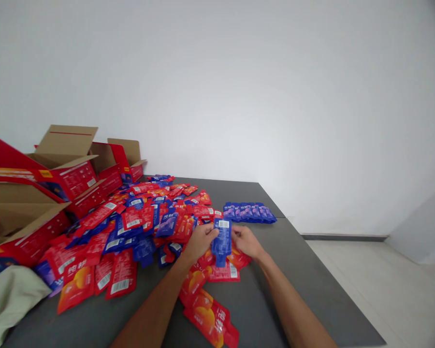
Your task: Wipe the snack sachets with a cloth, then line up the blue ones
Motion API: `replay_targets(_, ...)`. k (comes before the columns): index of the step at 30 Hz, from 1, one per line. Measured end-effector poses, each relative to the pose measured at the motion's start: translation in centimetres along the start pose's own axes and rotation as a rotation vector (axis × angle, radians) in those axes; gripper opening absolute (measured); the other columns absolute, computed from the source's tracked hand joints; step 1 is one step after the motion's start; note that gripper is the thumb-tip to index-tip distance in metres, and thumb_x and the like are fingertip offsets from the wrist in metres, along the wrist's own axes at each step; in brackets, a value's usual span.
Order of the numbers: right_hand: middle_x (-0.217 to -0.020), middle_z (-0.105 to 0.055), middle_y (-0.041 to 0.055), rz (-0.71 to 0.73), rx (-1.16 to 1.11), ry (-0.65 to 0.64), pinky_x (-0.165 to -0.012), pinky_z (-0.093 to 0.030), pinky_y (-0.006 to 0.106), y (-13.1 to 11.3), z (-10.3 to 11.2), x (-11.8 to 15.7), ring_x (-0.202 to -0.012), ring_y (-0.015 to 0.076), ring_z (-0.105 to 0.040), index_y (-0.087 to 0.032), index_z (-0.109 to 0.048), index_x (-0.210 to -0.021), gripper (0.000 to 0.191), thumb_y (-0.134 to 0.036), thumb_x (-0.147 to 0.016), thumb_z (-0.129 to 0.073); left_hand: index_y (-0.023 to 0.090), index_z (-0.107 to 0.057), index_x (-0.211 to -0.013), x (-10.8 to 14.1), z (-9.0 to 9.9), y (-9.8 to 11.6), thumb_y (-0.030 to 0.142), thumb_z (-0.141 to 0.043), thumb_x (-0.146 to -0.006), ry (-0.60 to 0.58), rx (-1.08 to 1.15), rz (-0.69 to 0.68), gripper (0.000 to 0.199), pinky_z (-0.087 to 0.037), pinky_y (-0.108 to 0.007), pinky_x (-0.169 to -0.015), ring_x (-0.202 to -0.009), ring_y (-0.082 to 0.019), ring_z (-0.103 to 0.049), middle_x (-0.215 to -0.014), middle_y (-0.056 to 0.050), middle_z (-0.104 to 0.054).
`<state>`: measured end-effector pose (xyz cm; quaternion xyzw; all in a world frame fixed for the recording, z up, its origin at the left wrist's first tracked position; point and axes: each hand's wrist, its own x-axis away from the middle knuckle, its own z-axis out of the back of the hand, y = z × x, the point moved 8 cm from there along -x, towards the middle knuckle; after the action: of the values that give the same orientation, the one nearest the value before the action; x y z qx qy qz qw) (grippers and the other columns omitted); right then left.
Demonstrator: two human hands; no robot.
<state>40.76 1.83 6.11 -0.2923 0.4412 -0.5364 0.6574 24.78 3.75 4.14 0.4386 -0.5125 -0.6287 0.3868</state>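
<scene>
A blue drink-style pouch (223, 239) with a white barcode label is held up in front of me, its narrow spout end pointing down. My left hand (202, 240) is closed on the pouch's left edge, thumb across its face. At its upper right edge, the curled fingers of my right hand (247, 241) pinch the pouch. Beneath lie red pouches with orange fruit pictures, including a barcode-side-up red pouch (224, 273) and, nearer me, another red pouch (212, 316). Beyond my hands is a neat overlapping row of blue pouches (249, 212).
A large mixed heap of red and blue pouches (134, 220) spreads over the dark table (297, 270) to the left. Open red cardboard boxes (76, 181) stand behind it. A pale green cloth (14, 299) lies at the near left. The white wall borders the table's far side.
</scene>
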Motion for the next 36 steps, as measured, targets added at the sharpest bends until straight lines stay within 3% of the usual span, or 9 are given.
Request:
replay_targets(5, -0.067, -0.058, -0.0012, -0.046, -0.221, 0.032, -0.059, -0.044, 0.024, -0.4, -1.6, -0.9, -0.062, 0.0142, -0.051, -0.019, -0.056, -0.074, 0.053, -0.066, -0.092, -0.038, 0.018, -0.054, -0.063, -0.6, 1.2, -1.6, 0.055, -0.065, -0.074, 0.121, 0.053, 0.071, 0.04, -0.034, -0.024, -0.05, -0.052, -0.013, -0.049, -0.055, 0.002, -0.053)
replay_targets(9, -0.069, -0.054, -0.0026, -0.019, -0.116, 0.166, -0.059, -0.039, 0.023, -0.1, -2.7, -0.7, -0.064, 0.0139, -0.048, -0.021, -0.049, -0.073, 0.049, -0.063, -0.095, -0.036, 0.018, -0.055, -0.071, -0.7, 1.3, -1.8, 0.055, -0.055, -0.083, 0.175, 0.024, 0.013, 0.039, -0.035, -0.024, -0.052, -0.056, -0.013, -0.05, -0.061, 0.002, -0.054)
replay_targets(14, -0.07, -0.057, -0.0012, -0.026, 0.053, 0.281, -0.061, -0.037, 0.026, -0.3, -4.1, 1.0, -0.064, 0.0162, -0.052, -0.023, -0.05, -0.078, 0.045, -0.055, -0.1, -0.028, 0.019, -0.056, -0.073, 0.1, 1.9, -1.2, 0.049, -0.037, -0.095, 0.381, -0.232, -0.039, 0.042, -0.037, -0.027, -0.062, -0.068, -0.017, -0.056, -0.073, -0.002, -0.062)
replay_targets(21, -0.07, -0.058, 0.0007, 0.002, 0.088, 0.364, -0.064, -0.037, 0.027, -1.5, -3.3, 1.7, -0.066, 0.017, -0.053, -0.023, -0.049, -0.077, 0.041, -0.048, -0.102, -0.027, 0.022, -0.054, -0.076, 1.3, 1.1, 0.2, 0.045, -0.031, -0.098, 0.462, -0.386, -0.084, 0.039, -0.037, -0.029, -0.066, -0.073, -0.02, -0.059, -0.076, -0.004, -0.064)
replay_targets(26, -0.072, -0.06, -0.0004, 0.006, -0.021, 0.287, -0.062, -0.039, 0.025, -0.6, -3.4, 1.5, -0.066, 0.0157, -0.053, -0.022, -0.052, -0.078, 0.042, -0.049, -0.101, -0.03, 0.021, -0.053, -0.073, 0.9, 1.6, -0.2, 0.046, -0.033, -0.097, 0.451, -0.315, -0.07, 0.04, -0.037, -0.029, -0.064, -0.069, -0.018, -0.056, -0.074, -0.003, -0.062)
replay_targets(29, -0.077, -0.063, 0.0004, 0.052, -0.028, 0.227, -0.069, -0.046, 0.027, -0.6, -2.7, 1.6, -0.071, 0.0164, -0.059, -0.021, -0.058, -0.099, 0.038, -0.044, -0.103, -0.028, 0.02, -0.051, -0.068, 0.3, 2.9, -1.8, 0.049, -0.039, -0.093, 0.464, -0.171, 0.024, 0.04, -0.034, -0.027, -0.057, -0.06, -0.015, -0.049, -0.065, 0.0, -0.055)
replay_targets(32, -0.118, -0.064, 0.0091, 0.256, 0.058, 0.14, -0.096, -0.045, 0.036, -2.4, -2.1, 1.8, -0.109, 0.0205, -0.059, -0.023, -0.054, -0.13, 0.036, -0.035, -0.101, -0.036, 0.019, -0.05, -0.069, 0.0, 3.9, -3.7, 0.046, -0.047, -0.086, 0.5, 0.044, 0.154, 0.032, -0.034, -0.024, -0.051, -0.053, -0.012, -0.045, -0.061, 0.004, -0.05)
replay_targets(34, -0.142, -0.051, 0.0093, 0.407, 0.139, 0.054, -0.109, -0.036, 0.043, -3.8, -2.4, 2.1, -0.131, 0.0241, -0.044, -0.026, -0.059, -0.129, 0.036, -0.031, -0.097, -0.044, 0.019, -0.055, -0.077, -0.1, 3.7, -4.7, 0.041, -0.052, -0.082, 0.476, 0.191, 0.236, 0.023, -0.036, -0.024, -0.05, -0.051, -0.011, -0.047, -0.062, 0.004, -0.053)
replay_targets(36, -0.142, -0.051, 0.0069, 0.493, 0.151, 0.002, -0.111, -0.033, 0.046, -4.6, -2.8, 2.4, -0.133, 0.0253, -0.042, -0.028, -0.068, -0.117, 0.03, -0.029, -0.095, -0.048, 0.019, -0.058, -0.087, -0.1, 2.8, -5.1, 0.038, -0.056, -0.078, 0.398, 0.295, 0.295, 0.021, -0.037, -0.023, -0.048, -0.047, -0.01, -0.048, -0.062, 0.005, -0.056)
